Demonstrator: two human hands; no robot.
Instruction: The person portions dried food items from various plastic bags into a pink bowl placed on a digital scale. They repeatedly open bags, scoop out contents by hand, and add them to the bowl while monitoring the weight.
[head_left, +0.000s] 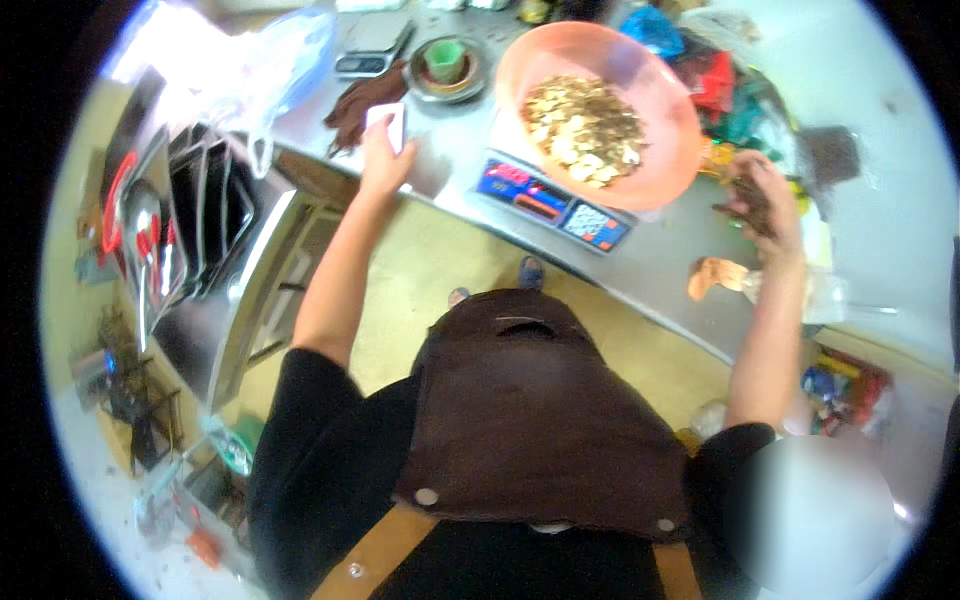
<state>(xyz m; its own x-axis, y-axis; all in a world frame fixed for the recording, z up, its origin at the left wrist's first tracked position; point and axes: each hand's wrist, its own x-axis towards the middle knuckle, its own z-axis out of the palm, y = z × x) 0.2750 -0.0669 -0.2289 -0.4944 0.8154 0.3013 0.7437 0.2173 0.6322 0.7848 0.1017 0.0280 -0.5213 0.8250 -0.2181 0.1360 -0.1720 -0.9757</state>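
My left hand (386, 161) grips a small white flat object (396, 129) over the front edge of the metal table; what it is I cannot make out. At the right, my right hand (776, 206) curls around dark brown dried pieces (750, 202), blurred. Between my hands a pink plastic basin (671, 161) rests on a digital scale (555, 201) with a lit red display. Pale yellow slices and darker brown bits (589, 131) lie mixed in the basin. A brown glove or cloth (367, 97) lies beside my left hand.
A smaller scale (367, 60) and a metal dish with a green cup (446, 61) stand at the back left. Coloured plastic bags (712, 82) crowd the basin's right side. A rack of utensils (169, 217) is at the left. A light-brown scrap (716, 277) lies near my right wrist.
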